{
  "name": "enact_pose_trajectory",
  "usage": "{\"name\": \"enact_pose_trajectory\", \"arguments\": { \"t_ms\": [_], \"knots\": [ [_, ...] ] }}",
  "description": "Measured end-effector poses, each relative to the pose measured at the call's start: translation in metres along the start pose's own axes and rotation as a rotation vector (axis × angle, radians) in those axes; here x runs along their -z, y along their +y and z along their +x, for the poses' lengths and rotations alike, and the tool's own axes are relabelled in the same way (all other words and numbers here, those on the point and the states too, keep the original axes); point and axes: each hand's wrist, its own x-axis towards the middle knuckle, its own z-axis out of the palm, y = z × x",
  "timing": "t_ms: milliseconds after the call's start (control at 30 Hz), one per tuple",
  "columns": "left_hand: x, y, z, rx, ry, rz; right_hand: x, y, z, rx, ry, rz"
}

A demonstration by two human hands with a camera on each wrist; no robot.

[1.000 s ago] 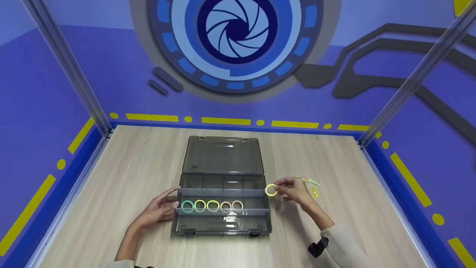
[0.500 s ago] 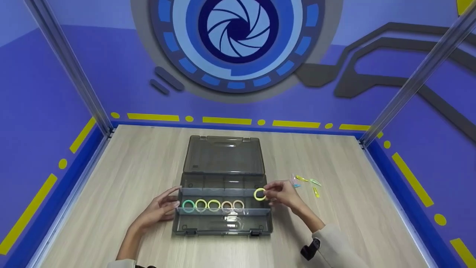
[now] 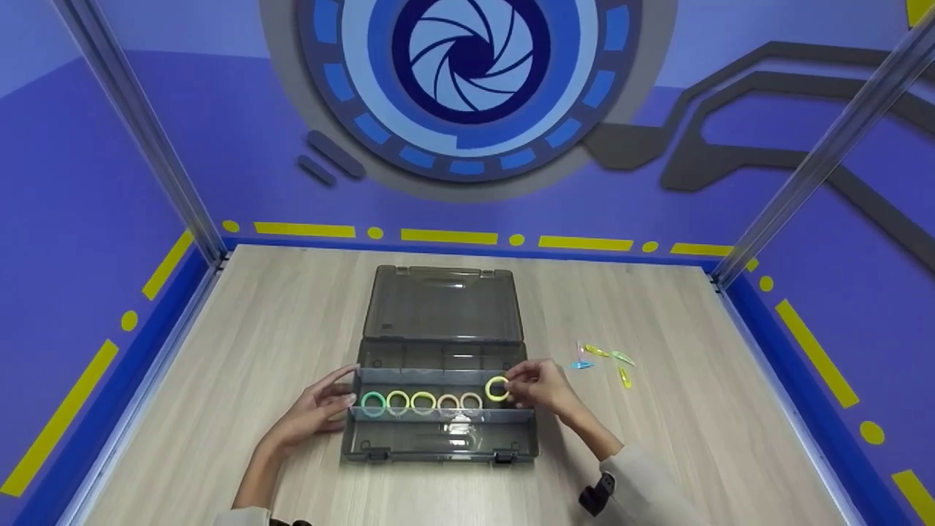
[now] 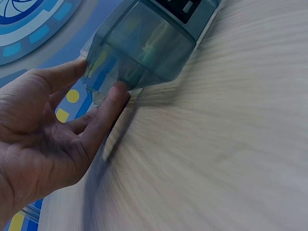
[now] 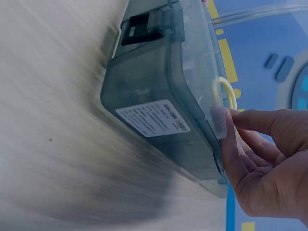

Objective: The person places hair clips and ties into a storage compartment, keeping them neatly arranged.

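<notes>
In the head view a smoky clear storage box (image 3: 394, 442) lies open, its middle compartment holding a row of several ring-shaped hair ties: teal (image 3: 364, 405), yellow and peach. My right hand (image 3: 540, 387) pinches a yellow hair tie (image 3: 489, 390) between thumb and fingers, over the right end of that compartment. The right wrist view has this yellow hair tie (image 5: 232, 94) partly behind the box's wall. At the box's left side my left hand (image 3: 310, 416) touches the wall with extended fingers; in the left wrist view these fingertips (image 4: 118, 91) lie at a box corner.
The box's lid (image 3: 443, 307) is folded back toward the rear wall. Several small clips, among them a blue one (image 3: 582, 364) and a yellow one (image 3: 625, 378), lie on the wooden table (image 3: 657, 438) right of the box. Printed blue panels surround the table.
My right hand has carried the yellow hair tie leftward, from beside the box's right edge to over the middle compartment. The left hand stays at the box's side.
</notes>
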Motion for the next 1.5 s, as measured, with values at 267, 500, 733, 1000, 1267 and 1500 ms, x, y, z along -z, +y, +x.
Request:
{"name": "enact_pose_trajectory", "arguments": {
  "t_ms": [267, 500, 733, 1000, 1267, 1500],
  "knots": [
    [-0.001, 0.000, 0.002, -0.017, -0.018, -0.002, -0.007, -0.002, -0.001, 0.111, 0.002, -0.192],
    [-0.001, -0.001, 0.005, -0.023, -0.022, -0.015, -0.014, -0.004, -0.001, 0.184, 0.071, -0.399],
    [-0.001, 0.000, 0.004, -0.013, -0.021, -0.016, -0.017, -0.003, -0.002, 0.257, 0.126, -0.528],
    [0.000, -0.001, 0.003, -0.017, -0.027, -0.005, -0.018, -0.003, -0.007, 0.244, 0.084, -0.480],
    [0.002, 0.001, 0.001, -0.029, -0.020, 0.006, -0.008, -0.006, -0.012, 0.236, 0.007, -0.308],
    [0.002, 0.001, 0.001, -0.026, -0.024, 0.006, 0.012, -0.005, -0.016, 0.229, 0.051, -0.263]
  ]
}}
